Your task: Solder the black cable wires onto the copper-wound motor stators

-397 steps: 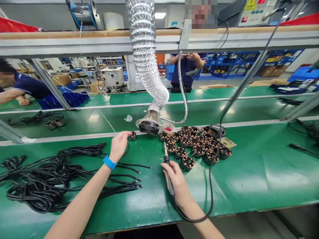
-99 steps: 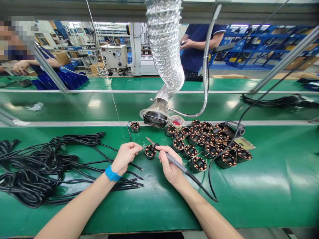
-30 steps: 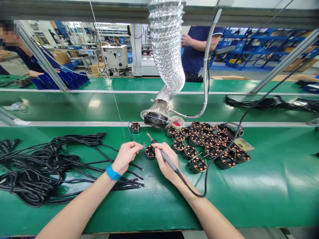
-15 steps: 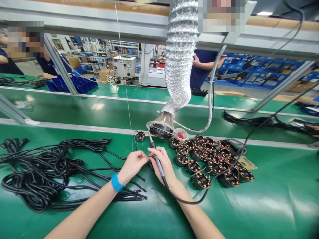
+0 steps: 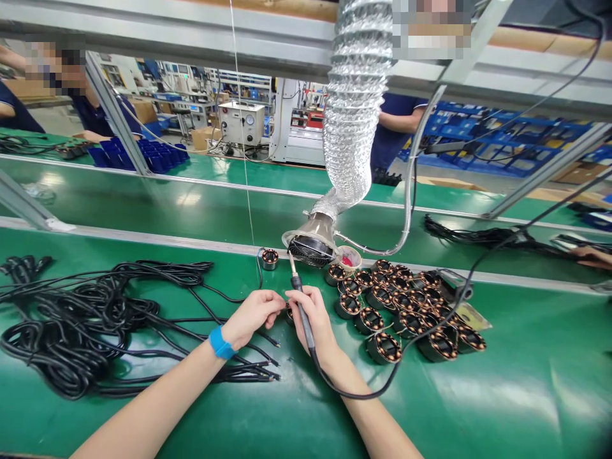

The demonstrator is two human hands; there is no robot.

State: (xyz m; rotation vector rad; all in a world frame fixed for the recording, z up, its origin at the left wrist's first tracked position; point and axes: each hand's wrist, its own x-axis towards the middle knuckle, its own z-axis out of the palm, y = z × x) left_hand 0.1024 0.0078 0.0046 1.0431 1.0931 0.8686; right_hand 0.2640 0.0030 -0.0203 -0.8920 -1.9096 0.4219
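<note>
My right hand (image 5: 313,319) is closed around a soldering iron (image 5: 304,319), whose tip points up toward the fan of the fume hood (image 5: 310,248). Touching it at the fingertips is my left hand (image 5: 255,313), pinched on something too small to make out, with a blue band (image 5: 221,343) at the wrist. A copper-wound stator (image 5: 289,313) is mostly hidden between the hands. Another stator (image 5: 269,258) with a black cable stands just behind them. Many more stators (image 5: 385,347) are grouped right of my right hand.
Coiled black cables (image 5: 81,331) lie on the left of the green table (image 5: 306,421). A foil duct (image 5: 354,127) hangs at the centre. Near the hood sits a small round container (image 5: 349,257). Other people stand beyond the frame; a person's hand (image 5: 593,257) shows at right.
My left hand's fingers have curled in more, while both hands stay close together. The iron has shifted slightly with my right hand. The camera view has moved a little.
</note>
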